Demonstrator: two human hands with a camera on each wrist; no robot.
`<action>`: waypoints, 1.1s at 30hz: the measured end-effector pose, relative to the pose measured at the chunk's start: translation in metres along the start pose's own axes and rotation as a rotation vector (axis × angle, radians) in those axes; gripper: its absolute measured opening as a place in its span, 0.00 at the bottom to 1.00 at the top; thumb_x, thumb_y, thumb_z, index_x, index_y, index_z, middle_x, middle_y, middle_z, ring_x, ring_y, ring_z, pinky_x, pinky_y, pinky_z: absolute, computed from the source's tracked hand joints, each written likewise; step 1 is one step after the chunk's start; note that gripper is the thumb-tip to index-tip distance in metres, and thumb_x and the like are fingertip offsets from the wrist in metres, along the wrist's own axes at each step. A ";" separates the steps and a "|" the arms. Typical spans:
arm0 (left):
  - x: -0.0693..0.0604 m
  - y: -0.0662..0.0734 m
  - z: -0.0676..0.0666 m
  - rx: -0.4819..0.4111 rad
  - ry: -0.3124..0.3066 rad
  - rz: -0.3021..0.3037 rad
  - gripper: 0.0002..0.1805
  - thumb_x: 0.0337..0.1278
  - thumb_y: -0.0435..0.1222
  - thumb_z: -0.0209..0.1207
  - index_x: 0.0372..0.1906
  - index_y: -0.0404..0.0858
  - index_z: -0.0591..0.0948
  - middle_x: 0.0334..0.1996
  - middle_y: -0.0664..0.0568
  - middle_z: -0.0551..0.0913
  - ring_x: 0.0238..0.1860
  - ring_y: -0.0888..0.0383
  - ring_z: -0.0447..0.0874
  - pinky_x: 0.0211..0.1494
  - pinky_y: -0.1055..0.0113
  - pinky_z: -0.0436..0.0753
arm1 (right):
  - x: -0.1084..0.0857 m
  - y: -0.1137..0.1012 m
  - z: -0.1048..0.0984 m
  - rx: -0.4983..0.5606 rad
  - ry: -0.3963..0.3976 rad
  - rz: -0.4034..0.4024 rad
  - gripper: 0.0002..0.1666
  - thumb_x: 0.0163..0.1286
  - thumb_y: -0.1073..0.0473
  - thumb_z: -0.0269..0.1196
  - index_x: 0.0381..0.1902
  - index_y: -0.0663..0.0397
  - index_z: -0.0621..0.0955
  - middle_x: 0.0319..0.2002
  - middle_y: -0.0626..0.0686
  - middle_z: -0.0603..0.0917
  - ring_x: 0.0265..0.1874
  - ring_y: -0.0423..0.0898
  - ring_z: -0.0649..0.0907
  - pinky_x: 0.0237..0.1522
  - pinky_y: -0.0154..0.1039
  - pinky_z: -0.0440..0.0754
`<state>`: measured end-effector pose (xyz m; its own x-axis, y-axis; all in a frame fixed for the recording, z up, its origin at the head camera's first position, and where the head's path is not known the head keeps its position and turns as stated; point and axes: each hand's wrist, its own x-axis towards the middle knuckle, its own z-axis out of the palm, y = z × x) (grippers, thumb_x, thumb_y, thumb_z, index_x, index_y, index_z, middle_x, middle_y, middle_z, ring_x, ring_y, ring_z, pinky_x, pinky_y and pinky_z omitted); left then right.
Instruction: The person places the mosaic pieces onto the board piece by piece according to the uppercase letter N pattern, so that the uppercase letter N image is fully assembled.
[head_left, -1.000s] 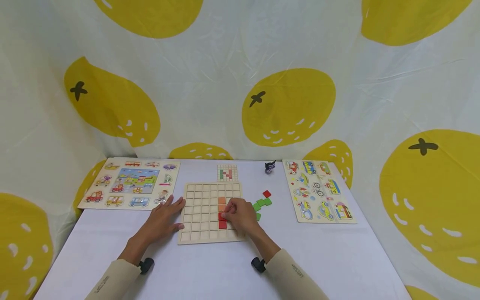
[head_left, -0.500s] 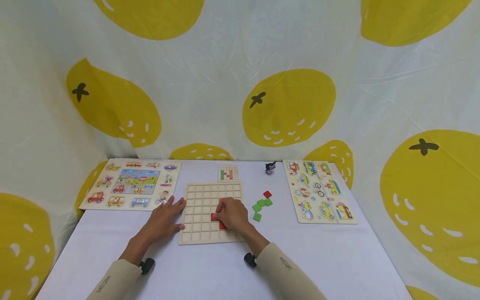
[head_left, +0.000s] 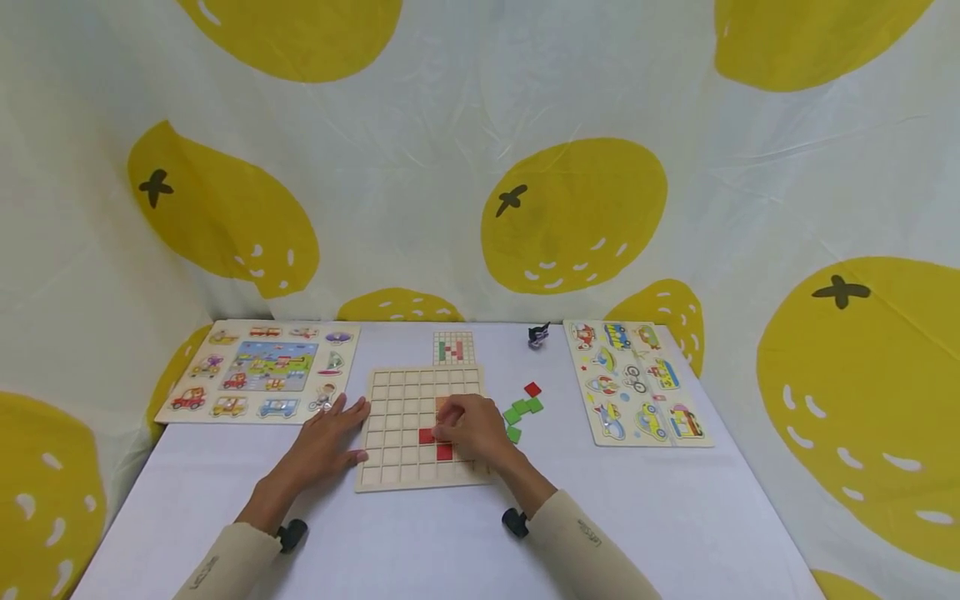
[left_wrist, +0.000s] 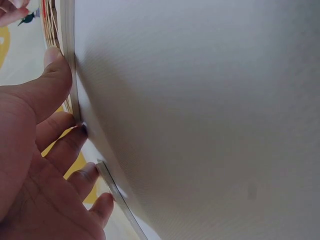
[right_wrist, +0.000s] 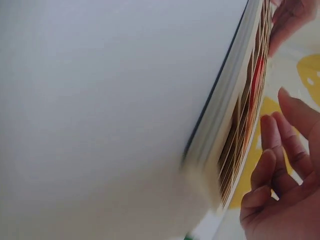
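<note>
A gridded wooden board [head_left: 392, 433] lies on the table. One red tile [head_left: 427, 436] sits on it, with another red tile [head_left: 444, 452] diagonally below to the right. Part of an orange tile [head_left: 441, 403] shows above. My right hand [head_left: 471, 427] hovers over the board, fingertips beside the upper red tile. In the right wrist view, thumb and fingers of that hand [right_wrist: 287, 165] are apart, with no tile visible between them. My left hand [head_left: 318, 442] rests spread at the board's left edge; the left wrist view shows its thumb [left_wrist: 55, 75] against the board's side [left_wrist: 68, 40].
Right of the board lie several green tiles [head_left: 521, 407] and a red tile [head_left: 532, 389]. A small pattern card [head_left: 453, 348] and dark figurine [head_left: 537, 336] stand behind. Picture puzzles flank the board at left [head_left: 273, 406] and right [head_left: 606, 362].
The upper red tile has shifted left from above the lower one. My right hand went left with it, then drew back slightly right. My left hand has stayed put.
</note>
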<state>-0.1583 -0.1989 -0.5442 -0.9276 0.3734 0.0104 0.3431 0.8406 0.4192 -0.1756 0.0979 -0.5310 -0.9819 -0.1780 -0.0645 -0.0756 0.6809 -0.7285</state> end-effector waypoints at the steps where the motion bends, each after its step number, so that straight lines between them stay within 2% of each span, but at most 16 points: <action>1: 0.000 0.000 0.000 0.000 -0.003 -0.004 0.48 0.55 0.41 0.77 0.79 0.36 0.70 0.80 0.41 0.68 0.84 0.31 0.54 0.81 0.27 0.58 | 0.000 0.004 -0.003 0.009 0.004 -0.003 0.10 0.62 0.53 0.80 0.38 0.43 0.88 0.30 0.41 0.85 0.33 0.40 0.81 0.34 0.34 0.79; 6: -0.002 -0.002 0.001 -0.007 -0.008 -0.014 0.48 0.56 0.41 0.77 0.80 0.37 0.69 0.81 0.42 0.67 0.85 0.31 0.53 0.81 0.28 0.56 | -0.002 0.023 -0.024 0.041 0.045 0.016 0.10 0.64 0.56 0.79 0.41 0.47 0.89 0.32 0.43 0.86 0.34 0.43 0.80 0.36 0.35 0.78; 13: -0.003 -0.003 0.000 -0.021 0.004 -0.006 0.48 0.56 0.42 0.77 0.80 0.38 0.69 0.81 0.42 0.68 0.84 0.32 0.53 0.81 0.28 0.56 | 0.001 0.053 -0.058 0.009 0.157 0.062 0.11 0.61 0.59 0.80 0.40 0.45 0.89 0.36 0.45 0.90 0.32 0.44 0.78 0.35 0.37 0.75; 21: -0.002 -0.005 0.002 -0.027 0.001 -0.007 0.48 0.56 0.42 0.77 0.80 0.38 0.69 0.81 0.43 0.67 0.85 0.32 0.53 0.81 0.28 0.56 | 0.011 0.084 -0.094 -0.025 0.216 0.148 0.15 0.64 0.60 0.78 0.48 0.49 0.88 0.43 0.52 0.89 0.40 0.49 0.80 0.43 0.40 0.77; 28: 0.000 -0.005 0.002 -0.015 -0.006 -0.004 0.48 0.56 0.43 0.77 0.80 0.38 0.69 0.81 0.43 0.67 0.85 0.33 0.53 0.81 0.28 0.57 | 0.021 0.100 -0.107 -0.084 0.246 0.248 0.19 0.63 0.57 0.79 0.50 0.52 0.88 0.46 0.55 0.90 0.47 0.52 0.84 0.47 0.45 0.78; 33: 0.001 -0.005 0.003 -0.001 -0.012 0.000 0.48 0.56 0.44 0.77 0.80 0.37 0.69 0.81 0.43 0.68 0.85 0.32 0.53 0.81 0.27 0.58 | 0.028 0.104 -0.105 -0.115 0.238 0.316 0.18 0.63 0.53 0.80 0.47 0.52 0.89 0.40 0.54 0.87 0.40 0.51 0.82 0.43 0.43 0.77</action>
<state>-0.1606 -0.2014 -0.5485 -0.9259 0.3777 -0.0004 0.3426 0.8402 0.4203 -0.2293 0.2385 -0.5366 -0.9716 0.2128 -0.1038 0.2308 0.7532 -0.6160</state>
